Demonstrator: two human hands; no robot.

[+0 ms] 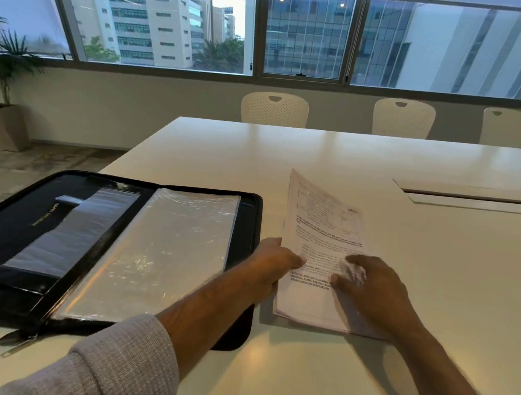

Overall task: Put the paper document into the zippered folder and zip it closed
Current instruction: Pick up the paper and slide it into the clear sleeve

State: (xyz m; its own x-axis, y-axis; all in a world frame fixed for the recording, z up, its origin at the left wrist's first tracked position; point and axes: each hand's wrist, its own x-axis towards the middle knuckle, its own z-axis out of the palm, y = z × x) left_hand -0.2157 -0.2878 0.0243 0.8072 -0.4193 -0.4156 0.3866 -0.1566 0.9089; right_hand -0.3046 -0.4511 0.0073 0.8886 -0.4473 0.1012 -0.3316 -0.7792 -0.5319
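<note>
A long white bench [334, 153] is facing windows and three white chairs [274, 109]. Lower left, a black zippered folder [27, 297] is lying open, holding clear plastic sleeves [161, 252]. The left hand [274, 260] is gripping the printed white paper document [322, 233]; the right hand [370, 287] is resting on it, fingers bent.

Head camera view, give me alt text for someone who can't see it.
A person's left hand grips the left edge of a printed paper document on a white table while the right hand rests on it. To the left, a black zippered folder lies open, showing clear plastic sleeves.
</note>
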